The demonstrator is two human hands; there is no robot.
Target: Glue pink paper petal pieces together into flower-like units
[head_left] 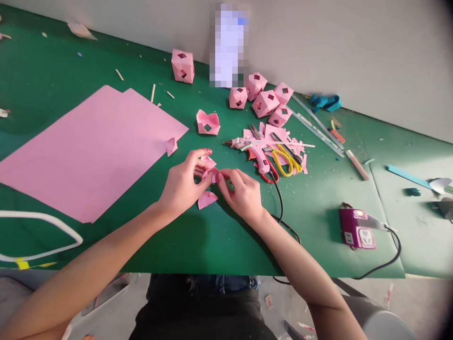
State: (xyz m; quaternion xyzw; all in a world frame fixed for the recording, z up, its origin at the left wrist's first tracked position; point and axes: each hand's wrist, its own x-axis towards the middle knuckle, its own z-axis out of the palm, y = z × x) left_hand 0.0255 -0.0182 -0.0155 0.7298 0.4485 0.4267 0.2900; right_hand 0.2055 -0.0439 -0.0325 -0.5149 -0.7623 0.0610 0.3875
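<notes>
Between my two hands is a small folded pink paper piece [211, 176]. My left hand [182, 182] pinches it from the left, and my right hand [242, 192] grips its right edge with thumb and forefinger. Just below on the table lies another folded pink piece [207, 200]; a third small piece [170, 146] rests by the large sheet's edge. Beyond my hands stands a partly built paper shape [208, 123] with an opening in it. A pink hot glue gun [260, 153] lies to the right of them, on paper scraps.
Large pink sheets [88, 156] cover the left of the green table [240, 255]. Finished pink paper polyhedra [265, 104] cluster at the back, with one bigger one [183, 66] apart. Yellow-handled scissors [283, 160] lie among scraps. A purple power socket [358, 229] sits right, its cable crossing the table edge.
</notes>
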